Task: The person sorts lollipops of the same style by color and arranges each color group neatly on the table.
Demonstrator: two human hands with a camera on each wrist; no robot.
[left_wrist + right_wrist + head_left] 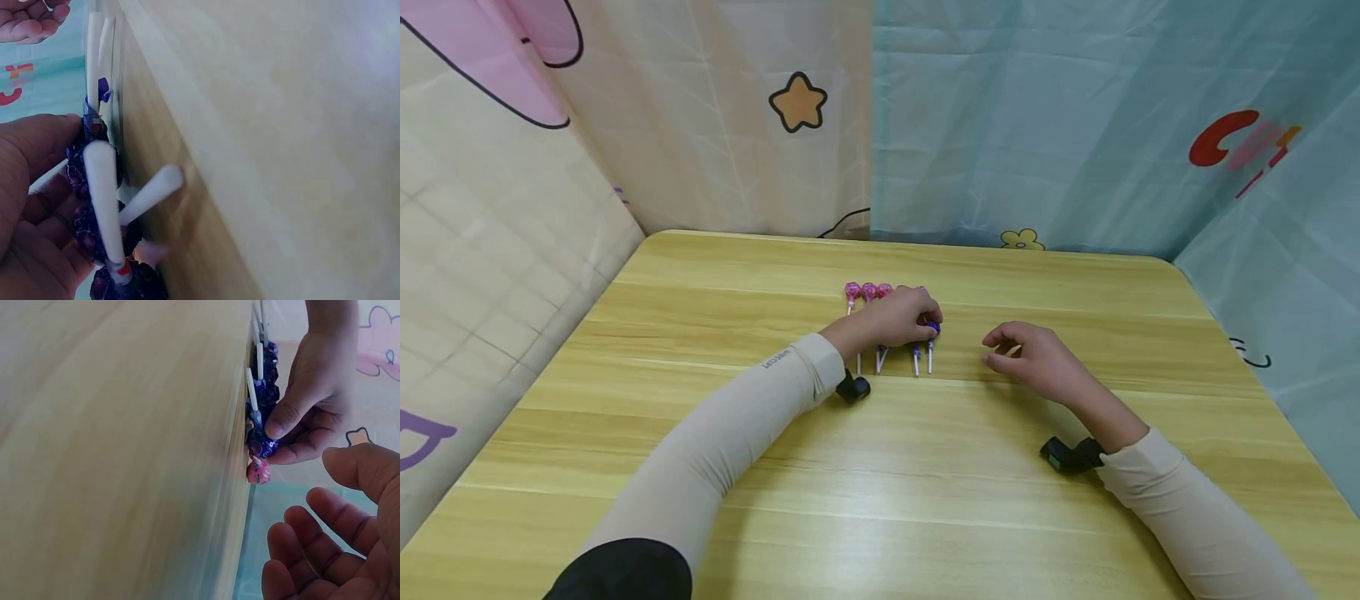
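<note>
My left hand (901, 318) pinches the dark purple wrapped head of a lollipop (933, 327) between thumb and fingers, at the right end of a group of lollipops on the table. Its white stick points toward me. More purple lollipops (128, 281) lie beside it, partly hidden by the hand in the head view. Behind them is a row of pink lollipops (852, 290); one pink lollipop (258, 472) shows just past the pinched one in the right wrist view. My right hand (1033, 360) hovers to the right, fingers loosely bent, holding nothing.
The wooden table (880, 483) reaches back to hanging curtains (1037, 125) with cartoon prints, which also stand on both sides. Black wrist cameras are strapped on the left wrist (853, 388) and the right wrist (1071, 456).
</note>
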